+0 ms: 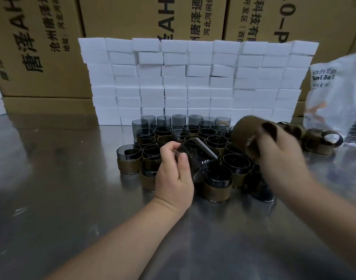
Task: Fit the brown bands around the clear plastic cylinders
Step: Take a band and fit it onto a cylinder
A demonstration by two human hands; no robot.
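Shiny steel table [52, 199] lies beneath both arms. Left hand [173, 170] curls round a smooth, tilted clear cylinder [195, 156]. Right of it, the blurred right hand [278, 146] grips a matte brown band [244, 131].

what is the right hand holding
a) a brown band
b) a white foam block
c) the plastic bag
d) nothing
a: the right hand grips a brown band, though it is motion-blurred, while the left hand holds a tilted clear cylinder.
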